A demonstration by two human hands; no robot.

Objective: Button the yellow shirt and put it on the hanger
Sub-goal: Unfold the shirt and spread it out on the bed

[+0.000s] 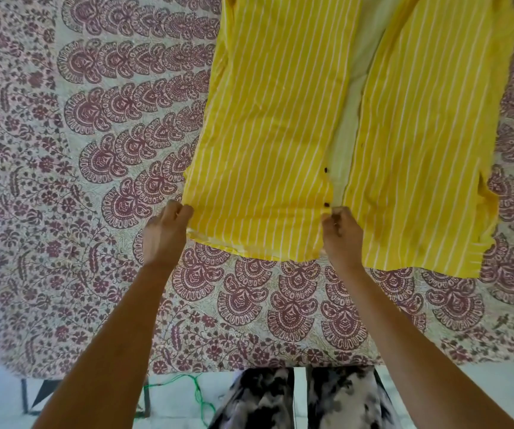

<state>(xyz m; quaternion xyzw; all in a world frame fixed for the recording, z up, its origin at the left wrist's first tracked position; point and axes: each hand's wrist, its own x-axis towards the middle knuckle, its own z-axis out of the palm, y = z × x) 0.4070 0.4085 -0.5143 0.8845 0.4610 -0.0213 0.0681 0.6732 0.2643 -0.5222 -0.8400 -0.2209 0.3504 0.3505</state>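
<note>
A yellow shirt (280, 119) with thin white stripes lies flat on the patterned bedspread (94, 181), hem toward me. Its front is unbuttoned, and the pale inside shows in a gap down the middle. Two dark buttons (326, 204) sit on the left panel's inner edge near the hem. My left hand (165, 233) pinches the left panel's outer bottom corner. My right hand (340, 233) pinches the same panel's inner edge, just below the lowest button. No hanger is in view.
The bedspread has a maroon paisley and floral print and covers a bed whose near edge (249, 366) is just in front of my legs. A green cord (198, 394) lies on the floor under that edge.
</note>
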